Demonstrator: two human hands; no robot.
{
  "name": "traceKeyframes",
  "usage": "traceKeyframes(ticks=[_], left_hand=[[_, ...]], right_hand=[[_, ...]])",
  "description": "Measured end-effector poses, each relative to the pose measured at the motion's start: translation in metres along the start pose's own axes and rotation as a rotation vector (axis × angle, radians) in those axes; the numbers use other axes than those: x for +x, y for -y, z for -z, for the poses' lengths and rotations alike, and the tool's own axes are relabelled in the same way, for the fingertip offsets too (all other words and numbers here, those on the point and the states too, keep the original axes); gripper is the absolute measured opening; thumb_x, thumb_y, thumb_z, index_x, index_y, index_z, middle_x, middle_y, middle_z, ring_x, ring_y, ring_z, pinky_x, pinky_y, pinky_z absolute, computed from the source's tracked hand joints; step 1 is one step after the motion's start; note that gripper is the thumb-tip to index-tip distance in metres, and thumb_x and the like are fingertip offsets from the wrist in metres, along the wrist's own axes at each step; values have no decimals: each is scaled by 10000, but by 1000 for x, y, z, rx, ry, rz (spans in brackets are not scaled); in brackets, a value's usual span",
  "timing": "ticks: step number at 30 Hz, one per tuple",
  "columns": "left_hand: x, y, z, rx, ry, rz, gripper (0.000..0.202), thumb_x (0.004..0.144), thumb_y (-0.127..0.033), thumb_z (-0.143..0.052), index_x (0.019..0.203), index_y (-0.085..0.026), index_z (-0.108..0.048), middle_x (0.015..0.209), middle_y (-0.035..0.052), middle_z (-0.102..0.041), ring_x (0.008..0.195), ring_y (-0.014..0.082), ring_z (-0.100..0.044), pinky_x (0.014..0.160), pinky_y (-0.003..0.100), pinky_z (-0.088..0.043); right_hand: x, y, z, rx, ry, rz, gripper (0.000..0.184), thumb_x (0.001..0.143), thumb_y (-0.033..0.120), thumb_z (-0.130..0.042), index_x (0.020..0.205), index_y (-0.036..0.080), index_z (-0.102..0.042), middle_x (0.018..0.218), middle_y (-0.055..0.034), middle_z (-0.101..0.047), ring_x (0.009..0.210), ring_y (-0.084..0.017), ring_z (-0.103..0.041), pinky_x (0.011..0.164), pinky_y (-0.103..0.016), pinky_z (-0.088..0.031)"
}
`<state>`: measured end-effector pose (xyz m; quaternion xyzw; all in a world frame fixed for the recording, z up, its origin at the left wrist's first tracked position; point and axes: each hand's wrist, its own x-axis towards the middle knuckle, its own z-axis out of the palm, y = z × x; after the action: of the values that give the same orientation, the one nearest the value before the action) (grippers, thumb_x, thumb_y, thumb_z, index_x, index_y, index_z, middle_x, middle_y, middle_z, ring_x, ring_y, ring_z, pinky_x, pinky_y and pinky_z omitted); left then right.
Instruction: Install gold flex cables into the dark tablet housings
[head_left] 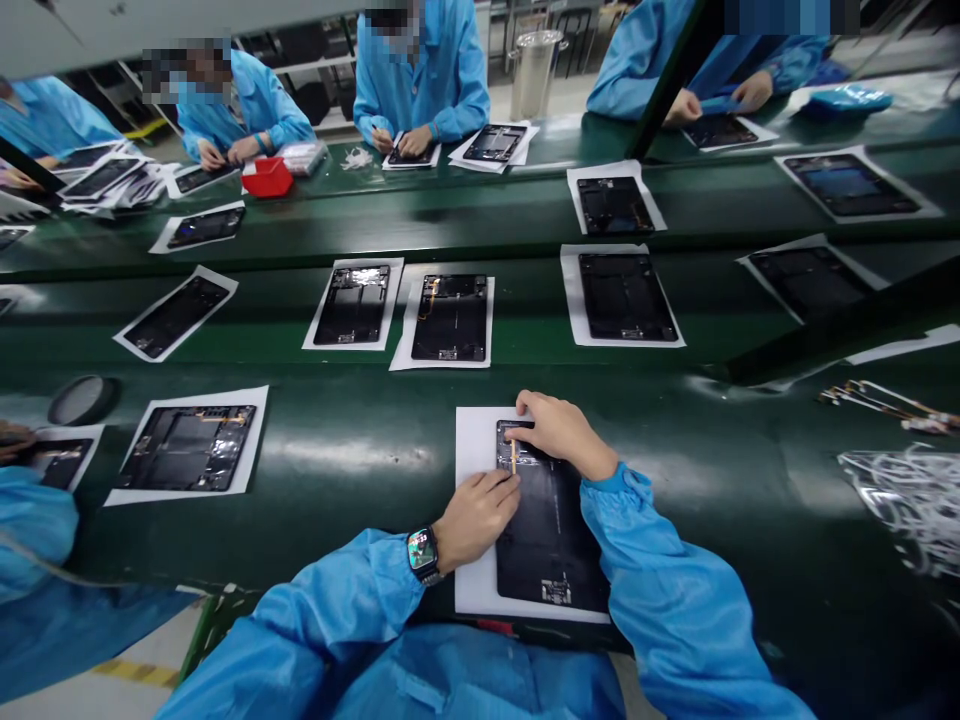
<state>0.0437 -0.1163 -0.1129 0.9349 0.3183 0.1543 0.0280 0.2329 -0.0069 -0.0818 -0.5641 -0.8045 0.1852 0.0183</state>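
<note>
A black tablet housing [536,535] lies on a white sheet [475,590] right in front of me. Near its upper left part runs a thin orange flex cable [514,457]. My left hand [478,515], a watch [422,551] on its wrist, comes in from the left with bent fingers closed at the cable's lower end. From the right, my right hand [562,432] reaches over the housing's top edge, its thumb and fingers curled at the cable's upper end. The exact contact of the fingertips is too small to make out.
Several tablet housings on paper, such as one on the left [191,447], lie along the green bench [345,420]. Loose flex cables [892,400] and a pile of white strips [911,505] are at right. A round black dish [82,400] stands at left. Co-workers sit opposite and at left.
</note>
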Motion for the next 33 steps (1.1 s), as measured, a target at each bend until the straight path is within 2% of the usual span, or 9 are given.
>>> traceKeyframes(ticks=[6,9,12,15,19,22,26,30,33], left_hand=[[-1,1,-2,11,-10,-31,186,963,-125,-479,1079,-82,-618,1197,119,-655,1124,233,-597,883,354,-531],[0,4,2,-48,-44,-17,192,969,-224,-512,1073,-102,-617,1151,107,-671,1105,226,-610,890,348,-541],[3,10,9,-157,-40,7,249,975,-305,-504,1122,-127,-597,1142,99,-663,1129,207,-600,953,339,-528],[7,17,14,-177,-5,15,248,977,-261,-479,1165,-134,-578,1257,119,-602,1223,225,-546,1033,374,-489],[8,22,19,-159,88,-21,262,957,-233,-496,1183,-124,-570,1380,154,-509,1334,279,-444,1083,433,-450],[3,22,23,-183,130,-53,307,935,-229,-518,1216,-112,-560,1463,183,-410,1407,304,-336,1123,457,-404],[-6,22,27,-243,120,-97,285,919,-231,-537,1174,-126,-605,1524,178,-314,1452,320,-233,1171,460,-335],[-14,20,27,-312,110,-104,296,919,-290,-566,1169,-141,-619,1536,173,-292,1457,334,-213,1174,471,-322],[-18,19,28,-320,113,-85,390,911,-295,-580,1264,-133,-558,1543,194,-262,1458,344,-199,1167,497,-322]], right_hand=[[0,3,1,11,7,-33,325,790,446,-735,946,235,-544,972,-3,-679,825,-194,-638,599,-272,-308],[-3,6,6,11,7,-34,309,801,420,-725,974,220,-564,973,-28,-666,816,-199,-632,619,-270,-344],[-11,7,15,66,2,16,136,884,259,-610,1005,197,-602,993,-61,-641,834,-183,-623,691,-264,-396],[-26,7,25,214,16,112,261,898,69,-444,1010,189,-647,1009,-67,-649,883,-161,-621,765,-245,-420],[-54,8,29,352,25,122,212,877,88,-506,916,194,-686,925,-40,-710,847,-170,-643,764,-253,-437],[-78,10,23,376,-1,29,103,890,224,-578,846,211,-670,744,0,-697,699,-168,-636,654,-257,-425],[-105,16,5,353,-86,-69,188,934,352,-543,826,217,-616,637,19,-630,583,-164,-582,569,-268,-391],[-118,28,-12,369,-159,19,134,961,246,-479,1039,206,-581,858,-27,-680,751,-178,-644,669,-270,-452],[-118,40,-18,247,-143,91,151,963,179,-449,1042,192,-577,935,-57,-680,804,-190,-658,700,-278,-464]])
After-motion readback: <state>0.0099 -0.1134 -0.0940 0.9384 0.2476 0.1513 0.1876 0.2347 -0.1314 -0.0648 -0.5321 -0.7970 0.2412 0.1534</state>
